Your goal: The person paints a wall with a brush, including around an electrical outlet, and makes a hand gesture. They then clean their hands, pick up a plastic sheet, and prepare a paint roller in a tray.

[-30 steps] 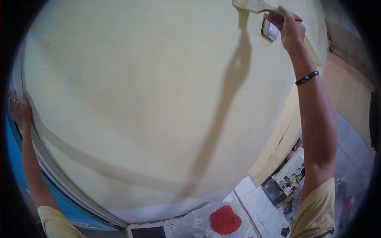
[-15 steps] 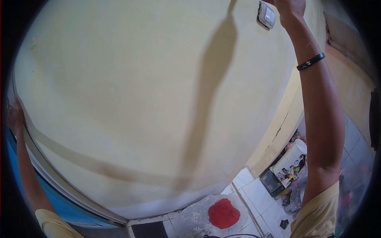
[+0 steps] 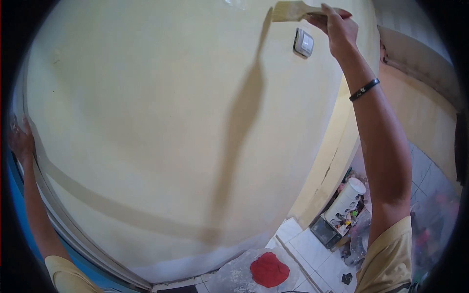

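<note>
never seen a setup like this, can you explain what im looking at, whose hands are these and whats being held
There is no machine here, just a person's two bare hands. The camera is worn on their head, looking forward and down, so the view curves and darkens at its edges.

The right hand holds a flat brush in its grip, bristles toward the pale wall, above a switch plate. Whether they touch the wall is hard to tell. The left hand is at the frame along the wall's edge.

Below, a red item, perhaps cloth, lies on a plastic sheet over floor tiles.
</note>
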`<control>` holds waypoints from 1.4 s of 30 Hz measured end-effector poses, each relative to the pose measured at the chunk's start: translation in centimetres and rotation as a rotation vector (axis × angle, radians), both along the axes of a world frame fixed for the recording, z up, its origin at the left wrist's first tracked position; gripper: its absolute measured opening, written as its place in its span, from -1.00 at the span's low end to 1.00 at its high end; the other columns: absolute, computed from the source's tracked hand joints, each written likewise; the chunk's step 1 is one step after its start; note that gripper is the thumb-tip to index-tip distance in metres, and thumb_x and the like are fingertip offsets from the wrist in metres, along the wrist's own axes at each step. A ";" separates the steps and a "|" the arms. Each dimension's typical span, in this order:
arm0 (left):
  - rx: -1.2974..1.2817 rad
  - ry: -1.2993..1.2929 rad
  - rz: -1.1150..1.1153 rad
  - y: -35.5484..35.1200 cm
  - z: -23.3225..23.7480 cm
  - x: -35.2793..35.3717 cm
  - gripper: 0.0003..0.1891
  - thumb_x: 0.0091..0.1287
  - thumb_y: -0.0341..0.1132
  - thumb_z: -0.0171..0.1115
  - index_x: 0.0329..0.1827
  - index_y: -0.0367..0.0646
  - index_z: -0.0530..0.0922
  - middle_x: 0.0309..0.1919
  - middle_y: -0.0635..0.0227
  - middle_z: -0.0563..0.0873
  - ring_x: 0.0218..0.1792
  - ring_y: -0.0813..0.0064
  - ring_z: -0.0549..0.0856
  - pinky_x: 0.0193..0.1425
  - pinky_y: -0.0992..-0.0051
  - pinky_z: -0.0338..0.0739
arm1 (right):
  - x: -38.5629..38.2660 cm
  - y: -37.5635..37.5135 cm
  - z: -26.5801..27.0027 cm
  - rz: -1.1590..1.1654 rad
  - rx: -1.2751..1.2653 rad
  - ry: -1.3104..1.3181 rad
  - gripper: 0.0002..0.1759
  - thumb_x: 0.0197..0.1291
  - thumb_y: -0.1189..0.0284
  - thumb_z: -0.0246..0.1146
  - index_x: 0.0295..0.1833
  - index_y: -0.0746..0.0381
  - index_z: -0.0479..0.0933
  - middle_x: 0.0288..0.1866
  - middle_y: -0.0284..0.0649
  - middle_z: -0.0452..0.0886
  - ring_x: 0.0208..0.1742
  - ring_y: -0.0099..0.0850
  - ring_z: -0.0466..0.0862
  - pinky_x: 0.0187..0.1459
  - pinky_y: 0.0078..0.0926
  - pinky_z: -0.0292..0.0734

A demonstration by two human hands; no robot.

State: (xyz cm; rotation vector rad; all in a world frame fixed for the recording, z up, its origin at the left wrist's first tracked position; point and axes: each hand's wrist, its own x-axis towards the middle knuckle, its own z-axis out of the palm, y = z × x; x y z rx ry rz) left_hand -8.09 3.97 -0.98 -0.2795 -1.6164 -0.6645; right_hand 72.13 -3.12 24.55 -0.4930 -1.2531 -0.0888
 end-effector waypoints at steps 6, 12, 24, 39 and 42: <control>0.136 0.152 -0.169 0.0 0.0 -2.3 -0.38 0.51 0.17 -0.16 0.53 0.07 0.25 0.48 0.28 0.30 0.46 0.17 0.30 0.52 0.15 0.18 | 4.0 0.2 -0.5 -0.587 0.075 -0.118 -0.66 0.22 0.23 0.35 -0.23 0.35 0.66 -0.28 -0.20 0.77 -0.33 -0.48 0.76 -0.19 -0.55 0.60; 0.110 0.023 -0.203 -0.1 1.1 2.2 -0.39 0.51 0.15 -0.14 0.53 0.09 0.24 0.51 0.36 0.21 0.49 0.27 0.22 0.54 0.14 0.13 | 2.4 3.3 -1.6 -0.696 0.148 -0.113 -0.72 0.20 0.25 0.35 -0.16 0.25 0.69 -0.38 -0.12 0.73 -0.34 -0.30 0.72 -0.17 -0.42 0.56; 0.217 0.310 -0.249 -4.6 3.2 3.2 -0.38 0.51 0.17 -0.15 0.56 0.16 0.17 0.51 0.41 0.21 0.51 0.28 0.20 0.55 0.11 0.10 | -1.7 3.0 -3.8 -0.785 0.227 -0.372 -0.82 0.21 0.38 0.22 -0.26 0.29 0.62 -0.48 -0.02 0.61 -0.42 -0.09 0.62 -0.26 -0.28 0.53; 0.098 0.072 -0.152 -1.6 1.1 -1.2 -0.43 0.51 0.09 -0.10 0.51 0.10 0.28 0.47 0.36 0.33 0.48 0.34 0.30 0.55 0.26 0.15 | 4.4 -2.3 2.4 -0.530 0.042 -0.319 -0.73 0.28 0.36 0.31 -0.04 0.34 0.67 -0.21 -0.14 0.75 -0.16 -0.45 0.77 -0.09 -0.60 0.63; 0.128 0.086 -0.175 -2.0 1.1 0.1 -0.43 0.52 0.09 -0.10 0.51 0.09 0.27 0.48 0.38 0.31 0.49 0.34 0.29 0.56 0.25 0.15 | 3.9 -2.7 2.9 -0.491 0.113 -0.374 -0.76 0.29 0.37 0.29 -0.05 0.30 0.68 -0.22 -0.17 0.77 -0.16 -0.49 0.78 -0.08 -0.63 0.62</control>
